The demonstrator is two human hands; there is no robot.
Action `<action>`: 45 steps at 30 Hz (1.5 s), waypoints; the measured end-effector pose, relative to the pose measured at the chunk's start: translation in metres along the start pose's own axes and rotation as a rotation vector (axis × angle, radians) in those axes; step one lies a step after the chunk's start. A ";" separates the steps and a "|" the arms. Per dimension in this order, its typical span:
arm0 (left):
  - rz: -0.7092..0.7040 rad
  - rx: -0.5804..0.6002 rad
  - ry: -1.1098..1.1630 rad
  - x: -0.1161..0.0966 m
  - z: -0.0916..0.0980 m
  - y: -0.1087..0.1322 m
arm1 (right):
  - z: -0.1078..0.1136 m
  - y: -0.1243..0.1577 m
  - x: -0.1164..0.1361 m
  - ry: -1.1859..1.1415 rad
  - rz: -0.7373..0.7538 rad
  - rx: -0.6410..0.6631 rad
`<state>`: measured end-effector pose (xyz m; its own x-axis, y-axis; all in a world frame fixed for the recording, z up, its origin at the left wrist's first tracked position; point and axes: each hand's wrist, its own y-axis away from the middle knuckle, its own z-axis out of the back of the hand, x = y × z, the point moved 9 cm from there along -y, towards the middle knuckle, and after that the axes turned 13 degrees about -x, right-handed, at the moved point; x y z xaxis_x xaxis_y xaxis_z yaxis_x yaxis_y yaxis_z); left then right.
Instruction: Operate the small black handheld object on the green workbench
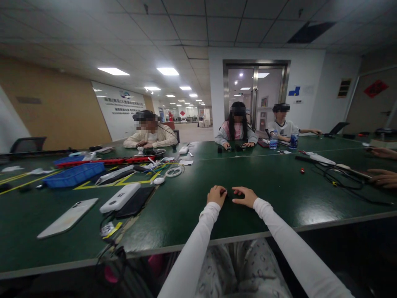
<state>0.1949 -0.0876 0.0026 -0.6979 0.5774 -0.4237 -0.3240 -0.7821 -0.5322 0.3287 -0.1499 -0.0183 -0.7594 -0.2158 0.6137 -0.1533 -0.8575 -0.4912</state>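
Note:
My left hand [217, 195] rests on the green table [182, 215], its fingers curled together. A tiny dark thing shows at its fingertips, too small to name. Just to the right, my right hand [246, 196] is at the tabletop with thumb and forefinger apart and nothing seen between them. The two hands face each other across a narrow gap.
Left of my hands lie a white phone [68, 217], a white power bank [120, 198] and a blue tray [74, 175]. Black cables [344, 182] lie at the right near another person's hand [384, 178]. Several people sit around the table.

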 end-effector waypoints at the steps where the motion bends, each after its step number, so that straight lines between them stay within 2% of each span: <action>1: -0.019 0.005 0.012 -0.008 -0.005 0.002 | 0.000 0.000 0.000 0.004 0.003 0.003; 5: -0.054 0.020 0.041 -0.026 -0.015 0.007 | 0.002 -0.001 0.001 0.012 0.004 -0.007; 11: -0.051 0.004 0.117 -0.028 -0.015 0.005 | 0.003 -0.002 0.001 0.016 0.008 -0.006; 13: -0.023 -0.048 0.173 -0.025 -0.011 0.003 | 0.003 -0.002 0.001 0.017 0.010 -0.006; 17: 0.072 -0.233 0.331 -0.013 0.006 -0.001 | 0.005 -0.001 0.001 0.013 -0.006 -0.010; 19: 0.098 -0.274 0.403 -0.009 0.010 -0.001 | 0.005 -0.001 0.001 0.011 -0.013 -0.011; 22: 0.064 -0.229 0.465 -0.015 0.008 0.000 | 0.004 -0.001 0.002 0.006 -0.016 -0.010; 29: -0.041 0.031 0.381 -0.036 -0.011 0.009 | 0.005 -0.001 0.004 -0.012 -0.015 -0.026; 32: -0.044 0.052 0.320 -0.035 -0.011 0.010 | 0.005 0.000 0.004 -0.045 -0.040 -0.023; 35: -0.003 0.035 0.250 -0.018 -0.003 0.006 | 0.004 0.001 0.001 -0.077 -0.075 -0.017; 37: 0.054 0.017 0.185 0.004 0.006 0.001 | 0.004 0.002 0.000 -0.091 -0.089 -0.015; 40: 0.158 -0.043 0.064 0.052 0.032 -0.007 | 0.002 0.004 -0.001 -0.104 -0.090 0.003; 45: 0.334 -0.180 -0.120 0.140 0.094 -0.013 | 0.000 0.006 -0.002 -0.106 -0.091 0.020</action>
<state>0.0419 -0.0184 0.0192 -0.8190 0.2583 -0.5124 0.0432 -0.8627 -0.5039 0.3294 -0.1542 -0.0225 -0.6717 -0.1842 0.7175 -0.2051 -0.8845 -0.4191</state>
